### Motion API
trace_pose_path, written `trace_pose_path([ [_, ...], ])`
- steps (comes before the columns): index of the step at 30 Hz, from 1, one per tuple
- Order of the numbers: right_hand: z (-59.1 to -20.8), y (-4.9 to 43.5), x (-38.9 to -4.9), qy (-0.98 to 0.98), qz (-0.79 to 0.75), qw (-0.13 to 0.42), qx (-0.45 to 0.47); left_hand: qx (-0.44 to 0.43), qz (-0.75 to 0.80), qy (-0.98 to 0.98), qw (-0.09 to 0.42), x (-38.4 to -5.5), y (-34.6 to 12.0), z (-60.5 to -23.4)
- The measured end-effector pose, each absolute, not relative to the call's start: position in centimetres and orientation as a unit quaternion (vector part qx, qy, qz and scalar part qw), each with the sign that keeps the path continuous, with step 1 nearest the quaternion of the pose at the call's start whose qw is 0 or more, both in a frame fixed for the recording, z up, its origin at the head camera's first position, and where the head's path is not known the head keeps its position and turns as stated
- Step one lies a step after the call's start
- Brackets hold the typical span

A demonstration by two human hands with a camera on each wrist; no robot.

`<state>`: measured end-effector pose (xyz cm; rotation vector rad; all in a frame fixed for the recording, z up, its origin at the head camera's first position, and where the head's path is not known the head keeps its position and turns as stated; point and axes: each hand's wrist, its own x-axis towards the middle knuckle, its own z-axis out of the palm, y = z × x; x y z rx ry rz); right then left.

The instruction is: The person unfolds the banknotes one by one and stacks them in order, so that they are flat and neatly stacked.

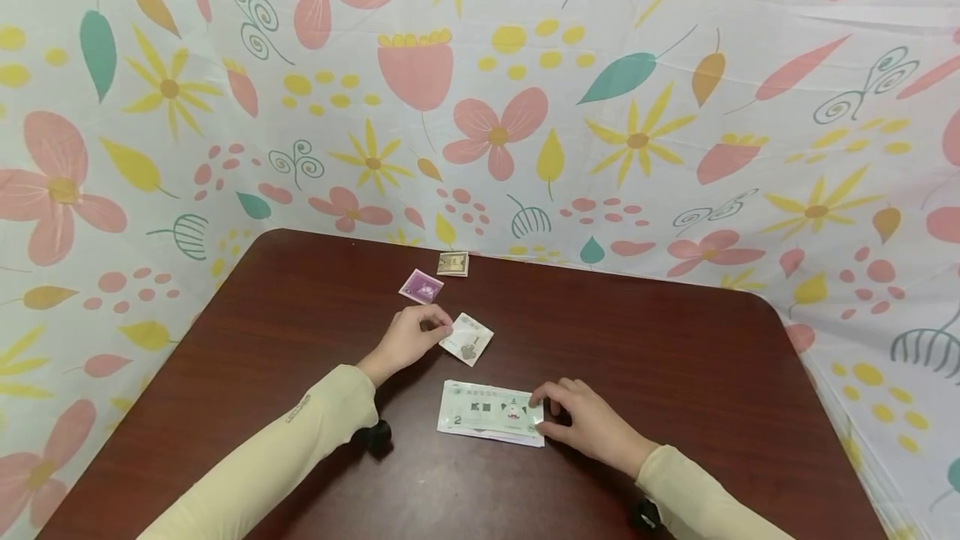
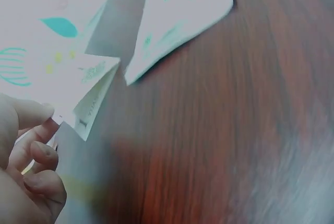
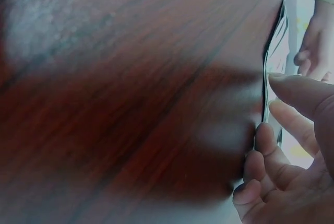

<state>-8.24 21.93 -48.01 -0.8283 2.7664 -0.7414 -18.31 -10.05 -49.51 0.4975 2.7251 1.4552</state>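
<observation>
Left grip: our left hand (image 1: 408, 338) pinches a corner of the pale folded note (image 1: 469, 342) between thumb and finger, left of the table's centre.
Right grip: our right hand (image 1: 596, 427) holds the right end of the note stack (image 1: 487, 407), thumb and fingers curled about its short side, toward the table's near edge.
Folded note: surely almost weightless, thin and limp; its layers part along the crease (the left wrist view shows a narrow V), so we'd best take it by the fold.
Note stack: likely springier than one sheet, its leaves apt to slide; we'd pinch all layers at the short end. Long rectangles, slightly fanned, a green "2" on top.
Other folded notes: one purple (image 1: 421, 287), one brownish (image 1: 453, 264), small and squarish, toward the table's far edge.
Table (image 1: 675, 340): dark red-brown, wood-grained, glossy, with rounded far corners.
Backdrop: creased white cloth (image 1: 637, 23) with printed flowers.
</observation>
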Motion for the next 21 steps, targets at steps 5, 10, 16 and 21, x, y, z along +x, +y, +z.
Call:
trace_pose_path([
  [5,-47.7,22.0,-8.5,0.919,-0.262,0.089,-0.281,0.162,0.517,0.840,0.003,-17.9,-9.6,-49.7],
  [10,-47.2,22.0,-8.9,0.918,-0.268,0.072,-0.282,0.171,0.572,0.803,0.015,-17.1,-9.0,-49.3],
  [16,-46.7,21.8,-10.0,0.920,-0.286,0.030,-0.264,0.204,0.600,0.773,0.028,-16.1,-8.2,-48.4],
  [21,-46.3,21.5,-11.2,0.918,-0.336,0.046,-0.205,0.225,0.616,0.753,0.048,-15.2,-7.5,-47.3],
])
